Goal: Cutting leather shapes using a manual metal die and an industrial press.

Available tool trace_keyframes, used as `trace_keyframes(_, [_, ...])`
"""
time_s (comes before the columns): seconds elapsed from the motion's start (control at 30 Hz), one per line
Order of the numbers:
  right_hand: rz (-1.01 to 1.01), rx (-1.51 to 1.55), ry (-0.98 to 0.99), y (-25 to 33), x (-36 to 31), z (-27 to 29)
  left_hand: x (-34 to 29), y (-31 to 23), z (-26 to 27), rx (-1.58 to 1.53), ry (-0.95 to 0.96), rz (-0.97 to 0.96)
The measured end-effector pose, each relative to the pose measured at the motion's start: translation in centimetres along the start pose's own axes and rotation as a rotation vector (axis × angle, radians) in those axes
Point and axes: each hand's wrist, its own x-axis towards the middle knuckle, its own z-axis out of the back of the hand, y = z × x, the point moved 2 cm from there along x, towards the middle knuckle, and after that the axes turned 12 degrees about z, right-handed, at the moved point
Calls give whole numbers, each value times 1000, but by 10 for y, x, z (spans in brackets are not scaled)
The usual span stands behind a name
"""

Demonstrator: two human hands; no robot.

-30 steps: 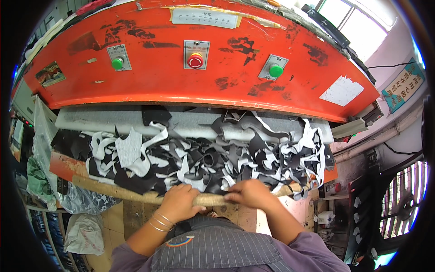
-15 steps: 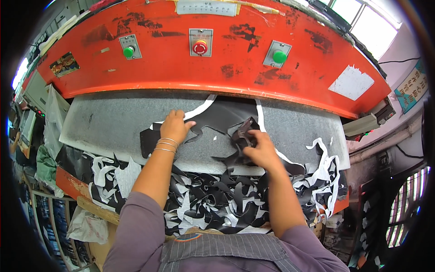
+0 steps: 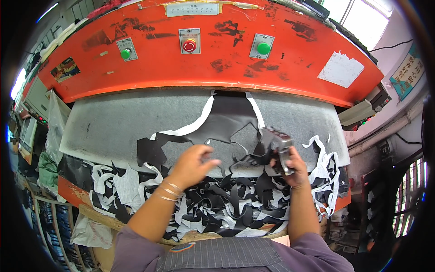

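My right hand (image 3: 297, 168) grips a dark metal cutting die (image 3: 278, 144), tilted up above the right side of the press bed. Over the bed's front edge hovers my left hand (image 3: 194, 164), fingers apart and holding nothing, blurred a little by motion. A black leather-like sheet (image 3: 224, 115) with white strips along its sides lies on the grey cutting board (image 3: 113, 122). Its near edge is cut into curved outlines and thin strands, and one dark flap reaches left. Black strips hang beside the die; whether they touch it I cannot tell.
Black and white offcuts (image 3: 226, 199) are heaped along the board's front edge. Beyond the board rises the red press beam (image 3: 158, 68), with two green buttons and a red stop button (image 3: 189, 45). A plastic bag (image 3: 90, 231) hangs at the lower left.
My right hand has lifted the die and moved right and nearer to me. My left hand has left the sheet and come nearer and right. More of the cut sheet shows.
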Motion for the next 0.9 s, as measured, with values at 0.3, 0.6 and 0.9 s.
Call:
trace_keyframes(0.3, [-63,-293,-216,-33,-13,-25,15,11,-100,44,227,-79])
trace_keyframes(0.6, [-1,-1490,123,-74,103,-126,-15,18,-107,118,-17,-523])
trace_keyframes(0.9, [-140,-1707,191,-123,115,-157,-60,29,-89,-36,5,-223])
